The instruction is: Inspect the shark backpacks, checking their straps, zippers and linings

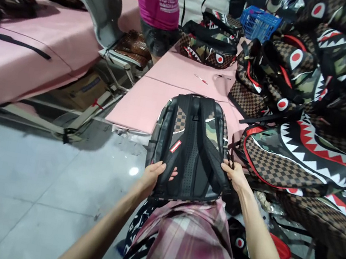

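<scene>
A black backpack (189, 163) with brown-chequered and camouflage panels sits strap side up at the near end of the pink-covered bench (140, 106), apparently fully assembled; what handling remains is unclear. The left hand (153, 175) has its grip curled round one padded strap (170, 164) (fingertips emerging beyond); the right hand (235, 174) seems closed at the opposite edge, fingers partly hidden. The front is out of sight.

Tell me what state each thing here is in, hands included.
Backpack: held, strap side facing the camera
Left hand: closed on the left strap
Right hand: gripping the backpack's right side
Pen: lying on the pink table
Nearest shark-mouth bag: lying, print side showing
Blue basket: upright, contents unclear
Gray chair: upright
</scene>
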Action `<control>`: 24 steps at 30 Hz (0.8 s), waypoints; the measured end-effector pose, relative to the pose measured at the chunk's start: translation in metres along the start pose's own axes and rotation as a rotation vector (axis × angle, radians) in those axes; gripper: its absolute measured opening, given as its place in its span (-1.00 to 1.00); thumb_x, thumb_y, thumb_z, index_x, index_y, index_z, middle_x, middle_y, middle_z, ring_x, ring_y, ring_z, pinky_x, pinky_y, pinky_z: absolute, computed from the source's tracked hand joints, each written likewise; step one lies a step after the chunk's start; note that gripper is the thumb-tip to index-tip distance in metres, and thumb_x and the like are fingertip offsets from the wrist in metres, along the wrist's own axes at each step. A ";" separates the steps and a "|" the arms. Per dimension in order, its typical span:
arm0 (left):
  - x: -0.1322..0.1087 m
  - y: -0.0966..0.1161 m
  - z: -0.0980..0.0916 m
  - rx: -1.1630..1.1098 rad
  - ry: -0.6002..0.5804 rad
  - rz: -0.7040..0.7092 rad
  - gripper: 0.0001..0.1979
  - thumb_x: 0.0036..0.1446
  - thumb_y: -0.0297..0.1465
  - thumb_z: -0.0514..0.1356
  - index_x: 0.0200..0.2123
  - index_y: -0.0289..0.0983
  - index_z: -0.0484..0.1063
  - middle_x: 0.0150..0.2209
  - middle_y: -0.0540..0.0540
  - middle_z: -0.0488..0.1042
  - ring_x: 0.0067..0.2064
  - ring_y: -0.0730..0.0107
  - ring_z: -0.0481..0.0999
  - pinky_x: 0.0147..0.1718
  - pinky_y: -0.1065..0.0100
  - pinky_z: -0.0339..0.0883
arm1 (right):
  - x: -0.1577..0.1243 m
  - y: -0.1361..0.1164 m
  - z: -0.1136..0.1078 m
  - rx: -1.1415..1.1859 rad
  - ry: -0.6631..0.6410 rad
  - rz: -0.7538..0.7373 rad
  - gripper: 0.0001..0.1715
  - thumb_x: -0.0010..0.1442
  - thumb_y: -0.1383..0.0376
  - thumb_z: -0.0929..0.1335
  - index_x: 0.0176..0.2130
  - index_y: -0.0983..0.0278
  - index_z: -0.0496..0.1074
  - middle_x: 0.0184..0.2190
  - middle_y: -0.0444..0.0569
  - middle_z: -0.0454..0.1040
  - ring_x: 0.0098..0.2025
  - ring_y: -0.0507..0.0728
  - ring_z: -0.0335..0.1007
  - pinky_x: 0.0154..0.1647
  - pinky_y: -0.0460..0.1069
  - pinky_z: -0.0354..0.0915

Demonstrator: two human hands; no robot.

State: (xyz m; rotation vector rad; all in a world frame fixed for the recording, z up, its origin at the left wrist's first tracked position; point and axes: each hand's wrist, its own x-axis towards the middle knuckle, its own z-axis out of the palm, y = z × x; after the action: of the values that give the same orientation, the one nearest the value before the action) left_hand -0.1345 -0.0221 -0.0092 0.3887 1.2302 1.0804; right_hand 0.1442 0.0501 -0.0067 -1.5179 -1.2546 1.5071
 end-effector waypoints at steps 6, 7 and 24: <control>0.001 -0.002 0.002 -0.113 -0.058 -0.069 -0.83 0.13 -0.49 0.09 -0.23 -0.46 0.39 -0.23 -0.31 0.53 -0.23 0.17 0.56 -0.28 0.27 0.45 | -0.021 -0.013 0.009 0.202 -0.151 -0.009 -0.51 -0.17 0.14 0.46 -0.25 0.38 0.41 -0.64 -0.28 0.11 -0.66 -0.14 -0.21 -0.65 -0.13 -0.27; 0.000 -0.001 0.001 -0.138 -0.068 -0.079 -0.81 0.16 -0.47 0.07 -0.22 -0.46 0.39 -0.21 -0.32 0.52 -0.20 0.16 0.55 -0.26 0.26 0.45 | -0.022 -0.014 0.010 0.213 -0.145 0.001 -0.51 -0.18 0.14 0.46 -0.26 0.37 0.41 -0.65 -0.29 0.10 -0.66 -0.14 -0.21 -0.65 -0.13 -0.27; 0.018 0.023 -0.016 0.025 0.030 0.070 -0.65 -0.02 -0.26 0.25 -0.19 -0.36 0.42 -0.23 -0.23 0.53 -0.25 0.21 0.54 -0.30 0.27 0.40 | 0.005 -0.009 0.020 0.235 0.082 0.017 -0.46 -0.23 0.18 0.51 -0.22 0.35 0.45 -0.69 -0.26 0.24 -0.67 -0.07 0.06 -0.67 -0.13 0.00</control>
State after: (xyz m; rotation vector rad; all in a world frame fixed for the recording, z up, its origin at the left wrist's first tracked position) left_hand -0.1598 -0.0006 -0.0070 0.4383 1.2652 1.1349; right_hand 0.1223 0.0541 -0.0030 -1.4230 -0.9827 1.5279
